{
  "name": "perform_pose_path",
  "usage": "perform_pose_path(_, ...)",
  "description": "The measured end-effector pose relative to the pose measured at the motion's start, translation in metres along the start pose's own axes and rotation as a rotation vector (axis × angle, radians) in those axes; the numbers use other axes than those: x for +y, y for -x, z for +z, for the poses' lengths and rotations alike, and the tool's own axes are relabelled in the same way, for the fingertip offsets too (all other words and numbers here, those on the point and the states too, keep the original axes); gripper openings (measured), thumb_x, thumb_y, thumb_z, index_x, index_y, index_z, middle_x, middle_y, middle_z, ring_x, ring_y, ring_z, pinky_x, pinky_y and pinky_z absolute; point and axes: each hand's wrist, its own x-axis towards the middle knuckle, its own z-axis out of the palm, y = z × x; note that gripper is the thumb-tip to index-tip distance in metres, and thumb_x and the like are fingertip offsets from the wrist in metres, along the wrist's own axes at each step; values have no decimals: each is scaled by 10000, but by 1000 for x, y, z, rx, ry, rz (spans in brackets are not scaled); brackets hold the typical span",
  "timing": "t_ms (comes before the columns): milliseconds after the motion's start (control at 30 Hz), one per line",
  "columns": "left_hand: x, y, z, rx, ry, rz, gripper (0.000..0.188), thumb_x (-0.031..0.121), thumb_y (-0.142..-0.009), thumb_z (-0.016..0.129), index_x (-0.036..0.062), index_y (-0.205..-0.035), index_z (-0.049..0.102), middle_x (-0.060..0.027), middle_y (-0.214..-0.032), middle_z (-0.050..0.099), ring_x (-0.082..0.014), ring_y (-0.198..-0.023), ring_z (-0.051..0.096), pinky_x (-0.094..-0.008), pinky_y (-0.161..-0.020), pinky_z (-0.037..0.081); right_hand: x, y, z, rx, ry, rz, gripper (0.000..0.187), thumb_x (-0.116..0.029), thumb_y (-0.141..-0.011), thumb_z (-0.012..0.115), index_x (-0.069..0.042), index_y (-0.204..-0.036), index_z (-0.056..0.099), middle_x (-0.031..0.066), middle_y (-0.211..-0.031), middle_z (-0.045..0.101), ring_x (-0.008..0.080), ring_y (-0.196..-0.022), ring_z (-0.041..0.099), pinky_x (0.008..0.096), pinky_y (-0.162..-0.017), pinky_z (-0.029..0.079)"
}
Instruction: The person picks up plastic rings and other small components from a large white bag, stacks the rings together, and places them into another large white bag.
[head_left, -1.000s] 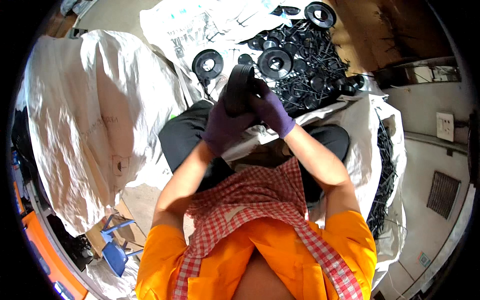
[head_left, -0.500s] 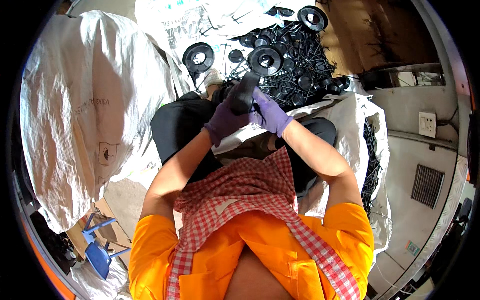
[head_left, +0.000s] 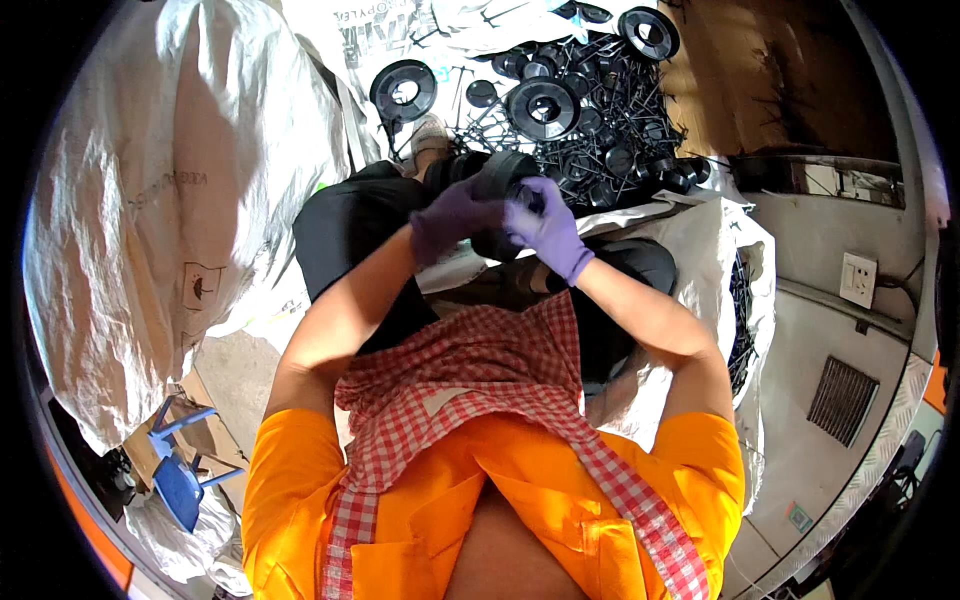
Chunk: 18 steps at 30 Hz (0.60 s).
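Observation:
Both my hands wear purple gloves and meet above my lap. My left hand, a little smeared by motion, is closed on a black round plastic part. At its near side my right hand bends its fingers against the same part; the fingertips are blurred, and what lies between them cannot be made out. Just beyond the hands is a pile of black plastic pieces, thin rods and small round caps mixed together. A black disc with a centre hole lies on the pile, and another holed disc rests left of it.
A large white woven sack bulges at the left, with a blue stool below it. An open white sack with black rods stands at my right, beside a grey panel with a wall socket. Brown cardboard lies far right.
The black round part has turned from nearly edge-on to a more tilted position between my hands. My right hand has shifted slightly nearer, its fingers now more curled. The view has shifted a little.

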Motion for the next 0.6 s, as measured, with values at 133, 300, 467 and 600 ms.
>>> perform_pose_path(133, -17, 3, 15, 186, -584, 397, 822, 115, -751, 743, 96, -1439, 294, -59, -1136, 611, -162, -995, 589, -324, -854, 483, 2, -34, -1, -165, -656, 367, 722, -605, -891, 442, -50, -1349, 387, 178, -1238, 540, 274, -1039, 609, 348, -822, 529)
perform_pose_path(300, -10, -6, 5, 185, 18, 98, 634, 52, -758, 710, 45, -1333, 440, -69, -1168, 595, -173, -1004, 584, -349, -885, 483, 4, -30, -29, 20, 495, -636, 657, -333, -810, 678, -21, -1325, 416, 201, -1224, 524, 294, -1076, 581, 362, -910, 473)
perform_pose_path(467, -22, -16, 24, 454, -714, 487, 580, 125, -755, 703, 32, -1285, 485, -65, -1020, 638, -180, -892, 623, -318, -791, 521, -11, -44, -34, -332, -152, 467, 623, -548, -866, 499, 0, -1158, 554, 137, -876, 634, 241, -748, 617, 346, -634, 493)
perform_pose_path(600, -1, -46, -9, 309, 158, 140, 613, 134, -741, 657, 63, -1319, 465, -144, -1093, 631, -211, -998, 623, -346, -824, 516, 3, -107, -97, -264, 145, 536, 599, -557, -866, 554, -1, -1078, 623, 155, -833, 661, 217, -595, 613, 338, -569, 490)
